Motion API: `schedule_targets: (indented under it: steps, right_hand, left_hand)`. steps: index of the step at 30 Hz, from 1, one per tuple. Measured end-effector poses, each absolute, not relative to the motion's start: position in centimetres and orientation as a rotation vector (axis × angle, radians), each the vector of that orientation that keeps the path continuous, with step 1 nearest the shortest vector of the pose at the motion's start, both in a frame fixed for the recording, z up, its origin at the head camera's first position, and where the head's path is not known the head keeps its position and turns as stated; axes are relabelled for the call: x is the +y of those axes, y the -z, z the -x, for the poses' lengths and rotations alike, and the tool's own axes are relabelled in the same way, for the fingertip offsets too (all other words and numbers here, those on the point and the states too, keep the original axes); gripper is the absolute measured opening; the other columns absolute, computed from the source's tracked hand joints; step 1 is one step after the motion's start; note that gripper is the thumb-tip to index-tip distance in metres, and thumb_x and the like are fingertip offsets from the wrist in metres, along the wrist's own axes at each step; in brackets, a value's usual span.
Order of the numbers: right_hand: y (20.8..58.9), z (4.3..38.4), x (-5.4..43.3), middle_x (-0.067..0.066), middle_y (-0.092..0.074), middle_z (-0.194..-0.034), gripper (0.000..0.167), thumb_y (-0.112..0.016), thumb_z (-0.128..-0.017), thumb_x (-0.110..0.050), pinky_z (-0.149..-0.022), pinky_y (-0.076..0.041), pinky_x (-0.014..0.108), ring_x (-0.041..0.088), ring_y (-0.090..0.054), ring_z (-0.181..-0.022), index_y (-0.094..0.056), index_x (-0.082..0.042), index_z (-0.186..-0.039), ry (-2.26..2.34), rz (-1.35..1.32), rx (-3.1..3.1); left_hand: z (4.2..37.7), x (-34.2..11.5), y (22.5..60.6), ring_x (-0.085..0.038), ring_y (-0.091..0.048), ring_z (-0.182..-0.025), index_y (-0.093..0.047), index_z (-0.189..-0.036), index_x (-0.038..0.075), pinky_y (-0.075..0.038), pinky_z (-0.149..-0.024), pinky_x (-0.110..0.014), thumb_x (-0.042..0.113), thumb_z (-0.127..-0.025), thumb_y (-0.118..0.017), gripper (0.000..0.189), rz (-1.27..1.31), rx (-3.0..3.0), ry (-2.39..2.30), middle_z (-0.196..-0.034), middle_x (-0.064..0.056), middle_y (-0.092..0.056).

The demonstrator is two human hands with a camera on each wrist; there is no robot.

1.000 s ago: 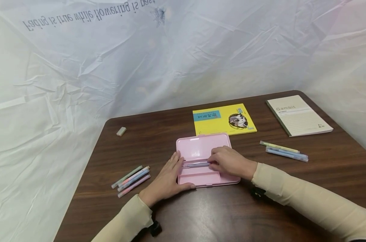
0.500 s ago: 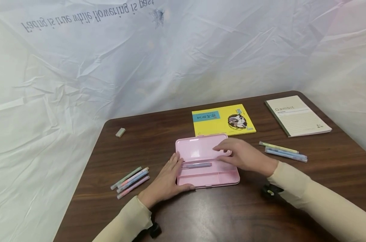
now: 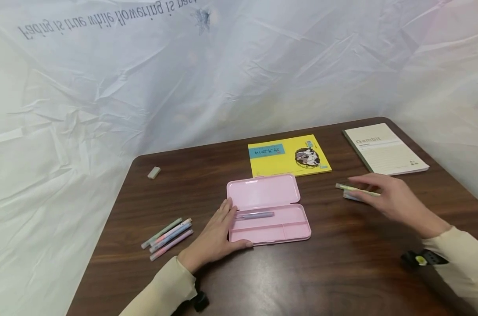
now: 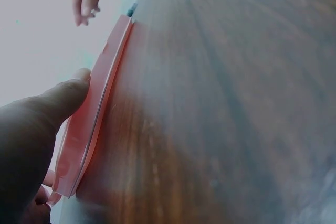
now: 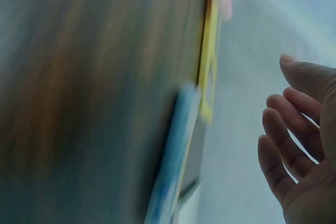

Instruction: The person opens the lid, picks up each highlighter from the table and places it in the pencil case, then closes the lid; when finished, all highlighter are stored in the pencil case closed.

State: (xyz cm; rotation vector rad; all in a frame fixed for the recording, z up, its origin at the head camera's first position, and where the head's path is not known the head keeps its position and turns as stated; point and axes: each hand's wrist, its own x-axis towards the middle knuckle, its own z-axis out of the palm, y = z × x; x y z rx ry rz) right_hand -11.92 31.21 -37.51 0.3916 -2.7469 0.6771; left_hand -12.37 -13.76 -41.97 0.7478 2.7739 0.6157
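A pink pencil case (image 3: 263, 193) lies unfolded on the table, lid toward the back, with one greyish-blue pen (image 3: 256, 215) in its rear compartment. My left hand (image 3: 213, 235) rests at the case's left end, fingers straight along the side and thumb (image 4: 68, 95) against the front wall. Over on the right, my right hand (image 3: 397, 202) hovers at a small group of pens with fingers spread and nothing held. A yellow pen (image 3: 343, 186) and a blue pen (image 3: 351, 195) show past its fingertips; the hand hides their other ends.
Several pastel pens (image 3: 169, 239) lie left of the left hand. An eraser (image 3: 154, 172) sits at the back left. Behind the case is a yellow notebook (image 3: 274, 162), and a cream notebook (image 3: 385, 151) lies at the back right. A white curtain (image 3: 223, 87) hangs behind the table.
My right hand has let go of the pen in the case and moved right, over the right-hand pens. The left hand has stayed at the case.
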Motion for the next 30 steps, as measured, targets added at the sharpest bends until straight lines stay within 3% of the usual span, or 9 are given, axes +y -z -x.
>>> schedule_targets:
  steps: [5,11,16,21,27,30]
  right_hand:
    - [38.5,10.8,34.9,0.006,-0.072,-0.093,0.036,-0.082,-0.084,-0.019,-0.06,-0.043,0.016,-0.01,-0.052,-0.074,-0.073,-0.008,-0.117,-0.64,-0.304,-2.731]
    - [39.8,10.0,37.4,0.007,-0.071,-0.092,0.039,-0.079,-0.087,-0.028,-0.058,-0.045,0.023,-0.007,-0.053,-0.071,-0.072,-0.005,-0.117,-0.614,-0.165,-2.819]
    - [40.6,9.6,38.7,0.006,-0.07,-0.092,0.039,-0.077,-0.088,-0.03,-0.059,-0.042,0.022,-0.011,-0.049,-0.071,-0.071,-0.004,-0.117,-0.645,-0.098,-2.868]
    - [40.9,9.8,39.2,0.004,-0.068,-0.088,0.04,-0.078,-0.088,-0.032,-0.059,-0.042,0.026,-0.002,-0.052,-0.071,-0.071,-0.002,-0.115,-0.605,-0.083,-2.912]
    - [41.1,10.1,39.4,0.002,-0.07,-0.087,0.034,-0.079,-0.086,-0.029,-0.059,-0.043,0.026,-0.003,-0.054,-0.07,-0.074,-0.005,-0.109,-0.582,-0.095,-2.92]
    - [41.1,10.2,39.4,0.003,-0.071,-0.087,0.032,-0.08,-0.086,-0.029,-0.06,-0.044,0.029,0.004,-0.058,-0.071,-0.075,-0.005,-0.107,-0.591,-0.089,-2.938]
  left_hand:
    - [12.4,-13.8,42.0,-0.017,0.003,-0.154,-0.017,-0.16,0.011,-0.014,-0.122,-0.046,0.08,-0.079,-0.058,0.114,-0.746,2.778,-0.612,-0.168,-0.003,0.001]
    - [12.4,-13.8,42.0,-0.016,0.003,-0.154,-0.016,-0.161,0.012,-0.014,-0.122,-0.047,0.08,-0.079,-0.057,0.114,-0.728,2.768,-0.617,-0.168,-0.002,0.002]
    - [12.5,-13.7,42.0,-0.016,0.003,-0.154,-0.016,-0.161,0.012,-0.014,-0.122,-0.047,0.081,-0.079,-0.057,0.114,-0.72,2.765,-0.623,-0.168,-0.002,0.002]
    - [12.3,-13.7,42.0,-0.018,0.002,-0.154,-0.017,-0.161,0.012,-0.015,-0.122,-0.049,0.081,-0.079,-0.058,0.114,-0.712,2.763,-0.644,-0.168,-0.003,0.002]
    - [12.2,-13.7,42.0,-0.018,0.002,-0.154,-0.017,-0.16,0.012,-0.015,-0.122,-0.049,0.081,-0.078,-0.057,0.115,-0.712,2.771,-0.643,-0.168,-0.003,0.001]
    - [12.3,-13.8,42.0,-0.017,0.002,-0.154,-0.018,-0.16,0.012,-0.015,-0.122,-0.048,0.082,-0.078,-0.057,0.115,-0.711,2.775,-0.633,-0.168,-0.002,0.002]
